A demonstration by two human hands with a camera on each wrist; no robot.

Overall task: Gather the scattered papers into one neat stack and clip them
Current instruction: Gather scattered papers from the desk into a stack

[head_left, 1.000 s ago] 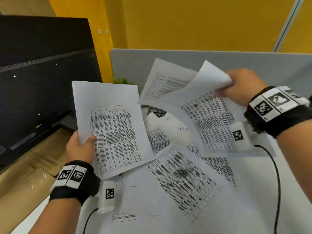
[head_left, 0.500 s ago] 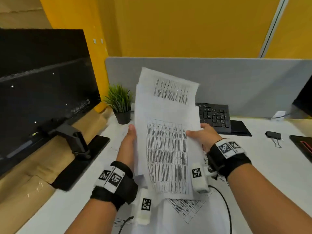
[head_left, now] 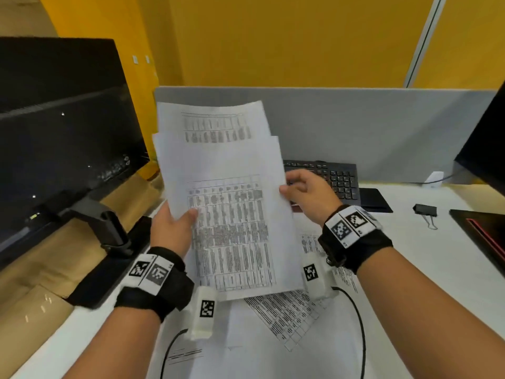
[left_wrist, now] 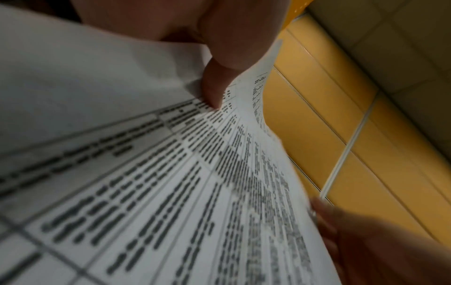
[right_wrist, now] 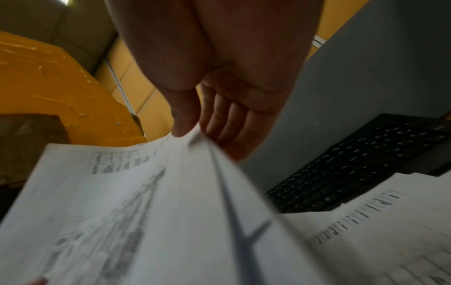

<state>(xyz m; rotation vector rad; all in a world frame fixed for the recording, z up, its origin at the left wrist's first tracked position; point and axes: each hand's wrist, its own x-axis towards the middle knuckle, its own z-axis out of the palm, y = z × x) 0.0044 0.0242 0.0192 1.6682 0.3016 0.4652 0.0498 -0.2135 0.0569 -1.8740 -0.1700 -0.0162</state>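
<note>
1. In the head view, both hands hold a bundle of printed sheets (head_left: 229, 203) upright above the desk (head_left: 426, 269); one sheet behind stands higher than the front one, so the edges are uneven.
2. The left hand (head_left: 170, 231) grips the bundle's left edge, thumb on the front. The left wrist view shows that thumb (left_wrist: 214, 84) pressed onto the printed table, which the head view only hints at.
3. The right hand (head_left: 311, 198) pinches the right edge; the right wrist view shows thumb in front and fingers (right_wrist: 227, 123) behind the paper.
4. More loose papers (head_left: 287, 318) lie flat near the desk's front edge, beneath the bundle.
5. A black binder clip (head_left: 425, 210) sits toward the desk's right side, apart from the papers.
6. A keyboard (head_left: 336, 179) lies along the rear edge by the grey divider (head_left: 369, 127); a monitor (head_left: 60, 127) stands at the left.
</note>
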